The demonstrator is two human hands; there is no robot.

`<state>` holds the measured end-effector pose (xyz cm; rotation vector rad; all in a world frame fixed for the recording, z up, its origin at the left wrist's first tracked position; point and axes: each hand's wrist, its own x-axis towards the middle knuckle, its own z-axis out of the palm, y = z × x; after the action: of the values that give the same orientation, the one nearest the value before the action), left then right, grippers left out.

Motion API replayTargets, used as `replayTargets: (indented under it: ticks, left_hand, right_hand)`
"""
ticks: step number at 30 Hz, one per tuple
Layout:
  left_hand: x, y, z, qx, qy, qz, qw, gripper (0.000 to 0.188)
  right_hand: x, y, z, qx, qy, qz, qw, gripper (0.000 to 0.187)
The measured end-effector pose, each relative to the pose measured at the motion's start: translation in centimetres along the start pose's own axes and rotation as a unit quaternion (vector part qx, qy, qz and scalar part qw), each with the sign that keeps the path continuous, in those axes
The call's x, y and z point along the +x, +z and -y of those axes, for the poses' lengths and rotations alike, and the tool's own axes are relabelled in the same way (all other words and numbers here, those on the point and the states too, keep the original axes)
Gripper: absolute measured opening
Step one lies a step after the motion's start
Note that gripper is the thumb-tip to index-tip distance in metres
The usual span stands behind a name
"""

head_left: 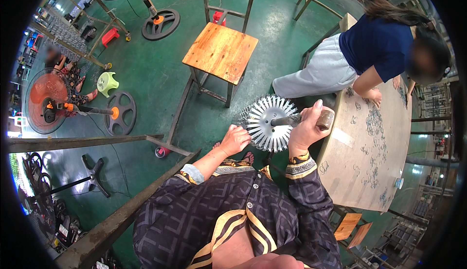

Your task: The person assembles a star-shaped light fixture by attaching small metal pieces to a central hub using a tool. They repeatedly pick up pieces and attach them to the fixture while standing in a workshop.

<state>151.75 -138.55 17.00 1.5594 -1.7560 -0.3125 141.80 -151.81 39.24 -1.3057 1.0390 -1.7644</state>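
In front of my body is a round silver metal disc (272, 129) with slits radiating to its rim and a dark rod (287, 121) standing from its centre. Thin wire-like pieces (245, 116) crowd its far left edge. My right hand (307, 129) is closed around the brown handle (325, 120) at the rod's outer end. At the disc's left edge, my left hand (234, 140) has its fingers curled in; what they grip there is too small to make out.
To the right, a tan table (348, 169) carries scattered small wire rings (374, 123); a co-worker (374, 50) leans over it, hands among them. A wooden stool (221, 50) stands ahead. Metal frame bars (121, 225) run along my left, with a floor fan (51, 101) and a green stool (107, 83) beyond.
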Motion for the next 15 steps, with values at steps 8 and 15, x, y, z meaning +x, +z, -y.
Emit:
replayTargets:
  ticks: [8, 15]
  left_hand:
    - [-0.4, 0.3, 0.4, -0.01, -0.006, 0.036, 0.999, 0.014]
    - [-1.2, -1.9, 1.8, -0.047, -0.046, 0.079, 0.995, 0.014]
  right_hand:
    - [0.0, -0.6, -0.4, 0.0, -0.001, 0.032, 1.0, 0.021]
    - [-0.3, -1.4, -0.4, 0.067, 0.024, 0.09, 0.993, 0.019]
